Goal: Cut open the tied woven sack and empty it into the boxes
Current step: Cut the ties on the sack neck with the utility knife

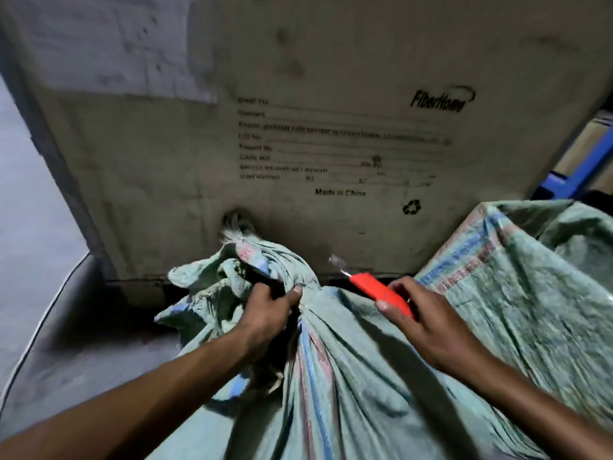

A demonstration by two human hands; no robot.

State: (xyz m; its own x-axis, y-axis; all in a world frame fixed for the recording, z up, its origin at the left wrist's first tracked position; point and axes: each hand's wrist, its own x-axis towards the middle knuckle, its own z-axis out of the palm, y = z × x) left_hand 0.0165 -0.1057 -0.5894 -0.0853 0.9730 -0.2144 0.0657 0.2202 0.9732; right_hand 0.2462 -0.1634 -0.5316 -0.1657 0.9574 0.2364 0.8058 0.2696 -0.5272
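Head view, reading from the left edge of the frame: bare grey floor (39, 200) fills the far left, with a dark curved surface below it in the lower left that I cannot identify. My left forearm comes up from the bottom left corner, and my left hand (268, 313) is clenched around the gathered neck of the woven sack (348, 376), fingers wrapped into the bunched green cloth just below the tied top. That tied top (243, 250), with its frayed tuft and a patch of pink and blue stripe, sticks up in the centre of the frame and touches the bottom of the big cardboard box (298, 127) behind it. The box fills the upper half of the picture; it is grubby and printed with shipping lines, "Made in China", a recycling mark and a brand logo at upper right. The sack itself spreads down across the lower centre, green with blue and pink stripes. Right of centre, my right hand (418, 323) is closed around a red utility knife (381, 295), its blade (338, 263) out and pointing up-left toward the tied neck, not touching the cloth. At the right edge lies a second green sack (530, 277), with a blue metal frame (577, 174) above it.
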